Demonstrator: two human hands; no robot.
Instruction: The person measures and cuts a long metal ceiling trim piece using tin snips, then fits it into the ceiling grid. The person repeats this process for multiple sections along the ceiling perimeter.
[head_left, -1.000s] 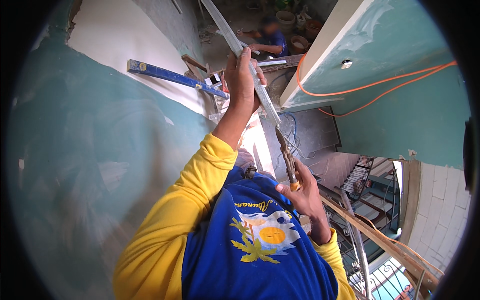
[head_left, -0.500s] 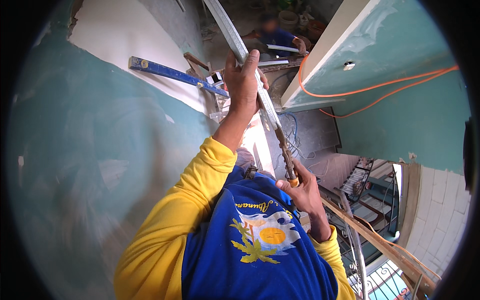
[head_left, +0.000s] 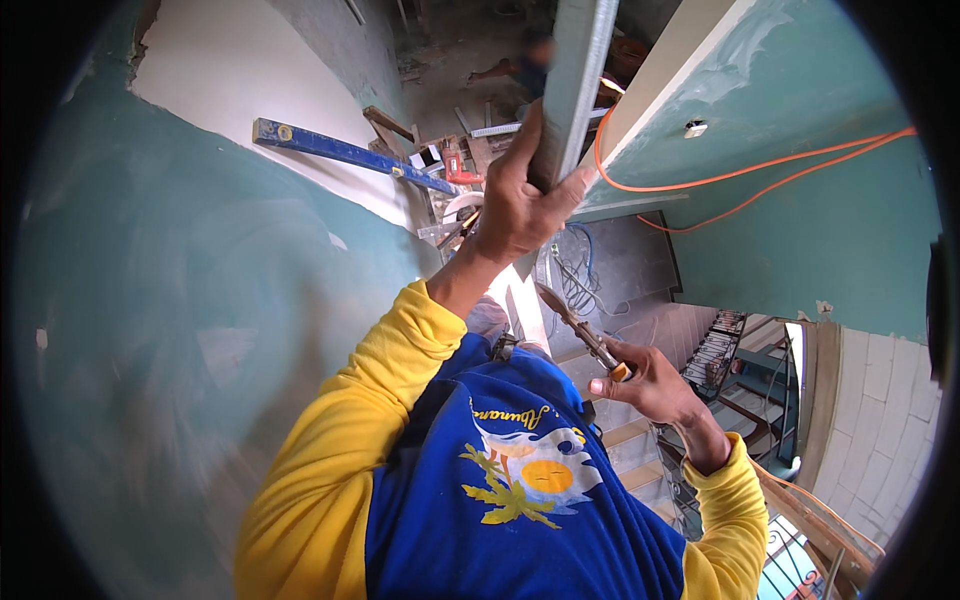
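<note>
A long galvanized metal channel runs upward past the top edge. My left hand is closed round its lower part, thumb on the right side and fingers on the left. Lower right, my right hand grips a pair of tin snips by the orange-tipped handles. The snips point up and left, their blades below the channel and apart from it.
A blue spirit level juts along the left wall. Beyond it lies a red power drill. Orange cable hangs at the right wall. Another person is partly hidden behind the channel. Stairs and railing lie lower right.
The channel has turned more upright and shifted right with my left hand. The snips have come off its lower end, moving right and down with my right hand.
</note>
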